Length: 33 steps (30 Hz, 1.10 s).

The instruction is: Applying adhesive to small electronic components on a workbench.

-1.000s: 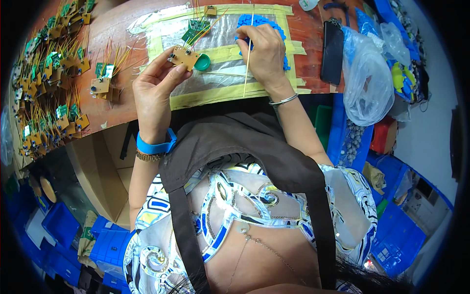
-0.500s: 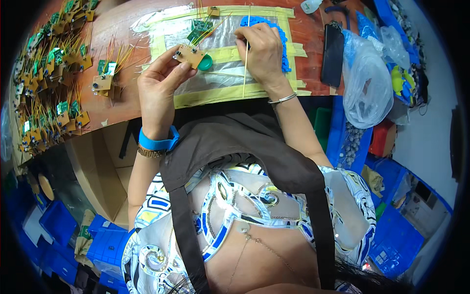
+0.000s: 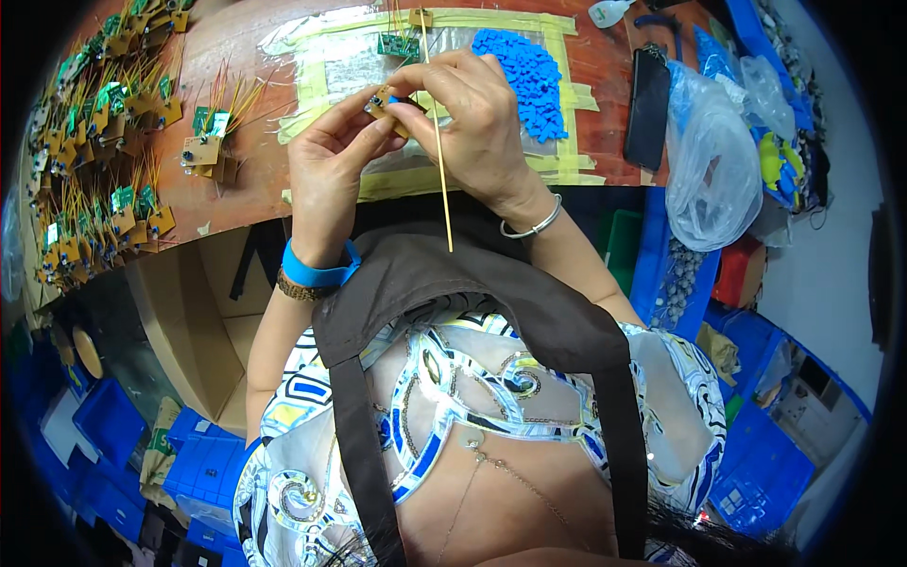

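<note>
My left hand [image 3: 326, 170] pinches a small brown circuit board [image 3: 377, 102] with dark parts on it, over the taped work sheet. Close against it, my right hand [image 3: 484, 123] has its fingertips at the board's right side, where a small blue piece [image 3: 393, 99] shows. A long thin wooden stick [image 3: 445, 194] is also held in my right hand and slants down towards me. Fingers partly hide the board. Just beyond the hands lies a green circuit board [image 3: 398, 45] with wires. A pile of small blue pieces [image 3: 529, 90] is spread right of my right hand.
Many wired brown and green boards [image 3: 113, 142] crowd the table's left, with a separate wired cluster [image 3: 210, 149] nearer my left hand. To the right are a black phone [image 3: 645, 109] and clear plastic bags [image 3: 710, 180]. An open cardboard box [image 3: 189, 331] stands below the table edge.
My right hand has moved left from the blue pile to the board, bringing the stick along. The board has turned and shifted slightly right; the green round piece beside it is now hidden.
</note>
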Motion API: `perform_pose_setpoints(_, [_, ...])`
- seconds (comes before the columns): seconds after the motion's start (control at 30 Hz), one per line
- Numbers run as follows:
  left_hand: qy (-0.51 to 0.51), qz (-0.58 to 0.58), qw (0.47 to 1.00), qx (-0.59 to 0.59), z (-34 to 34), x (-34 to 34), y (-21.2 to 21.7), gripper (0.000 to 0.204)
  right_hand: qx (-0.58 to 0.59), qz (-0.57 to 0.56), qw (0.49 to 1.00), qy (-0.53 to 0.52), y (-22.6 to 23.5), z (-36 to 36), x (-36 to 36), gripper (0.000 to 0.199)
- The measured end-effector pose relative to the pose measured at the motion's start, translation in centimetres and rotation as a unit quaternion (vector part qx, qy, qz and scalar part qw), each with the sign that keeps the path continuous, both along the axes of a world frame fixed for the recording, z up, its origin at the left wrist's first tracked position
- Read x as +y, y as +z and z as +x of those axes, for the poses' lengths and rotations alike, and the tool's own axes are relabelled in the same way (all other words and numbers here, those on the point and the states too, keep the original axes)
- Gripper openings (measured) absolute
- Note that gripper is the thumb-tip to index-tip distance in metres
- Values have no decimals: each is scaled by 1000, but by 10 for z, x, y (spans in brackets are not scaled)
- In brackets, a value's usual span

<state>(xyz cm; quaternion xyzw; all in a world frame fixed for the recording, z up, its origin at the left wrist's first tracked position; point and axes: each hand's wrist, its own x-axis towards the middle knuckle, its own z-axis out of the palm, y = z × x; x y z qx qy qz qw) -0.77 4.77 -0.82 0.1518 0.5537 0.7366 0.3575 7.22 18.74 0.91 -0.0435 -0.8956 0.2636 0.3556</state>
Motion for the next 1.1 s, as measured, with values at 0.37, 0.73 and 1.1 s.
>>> perform_pose_setpoints(0.37, [-6,-10,1000,-8,0,-1,1,32,28,24,999,-18,-7,1,-5,24])
perform_pose_setpoints(0.73, [1,-7,1000,-15,2,-2,3,32,37,2,999,-19,-11,-1,-7,26])
perform_pose_setpoints(1.1, [35,26,999,-31,-2,-7,0,22,20,1,1000,-2,-2,-2,-18,24])
